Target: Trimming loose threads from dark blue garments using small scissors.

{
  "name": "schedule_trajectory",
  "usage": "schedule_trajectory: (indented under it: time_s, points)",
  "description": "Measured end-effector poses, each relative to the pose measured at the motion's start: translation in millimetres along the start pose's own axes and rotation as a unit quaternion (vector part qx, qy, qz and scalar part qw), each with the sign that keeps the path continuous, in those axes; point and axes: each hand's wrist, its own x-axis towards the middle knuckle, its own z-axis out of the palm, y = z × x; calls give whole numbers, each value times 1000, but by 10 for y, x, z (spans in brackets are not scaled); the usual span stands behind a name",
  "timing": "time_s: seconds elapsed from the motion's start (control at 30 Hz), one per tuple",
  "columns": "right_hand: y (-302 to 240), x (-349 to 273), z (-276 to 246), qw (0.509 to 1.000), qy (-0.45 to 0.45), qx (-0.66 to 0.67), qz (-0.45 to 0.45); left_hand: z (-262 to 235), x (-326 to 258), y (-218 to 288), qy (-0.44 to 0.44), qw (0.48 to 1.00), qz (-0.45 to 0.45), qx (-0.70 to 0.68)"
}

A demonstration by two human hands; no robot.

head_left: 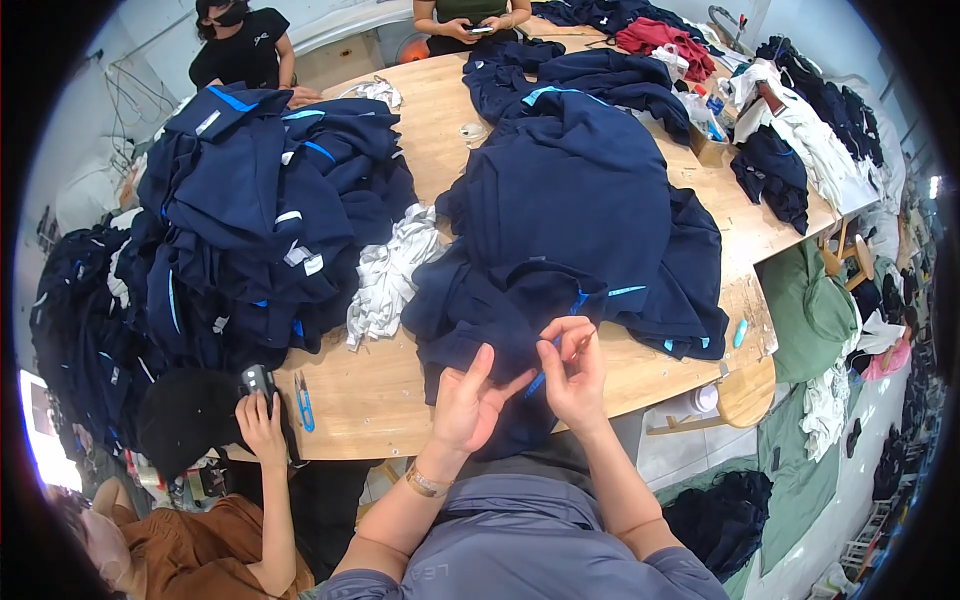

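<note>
A navy garment [490, 310] with bright blue trim lies over the table's near edge, in front of my body. My left hand [468, 405] is above its near part, thumb raised and fingers stretched toward the right, holding nothing I can see. Close beside it, my right hand [574, 375] is closed in a pinch, its fingertips drawn together over the blue trim. Whatever lies between those fingertips is too small to make out. Behind both hands, more navy garments [570, 190] are spread in a heap.
A tall pile of navy garments [240, 200] stands at left, beside a white crumpled cloth [395, 270]. Blue thread snips [304, 400] lie near a co-worker's hand [262, 425] at a dark device. Two people are across the wooden table [430, 130]. A stool [745, 392] stands right.
</note>
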Motion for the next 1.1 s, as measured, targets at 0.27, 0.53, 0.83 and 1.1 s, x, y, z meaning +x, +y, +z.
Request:
schedule_trajectory:
  time_s: [0.27, 0.53, 0.83, 1.1]
  points:
    - [-135, 119, 12, 942, -154, -204, -215, -115, 10, -208, 59, 974, 157, 152]
    - [43, -50, -136, 996, -81, -36, -17, 111, 39, -68, 116, 982, 138, 60]
    - [-16, -117, -162, 943, -170, -287, -19, -9, 31, -46, 114, 986, 117, 16]
    - [-16, -72, -137, 930, -174, -321, -51, 49, 19, -71, 128, 984, 118, 38]
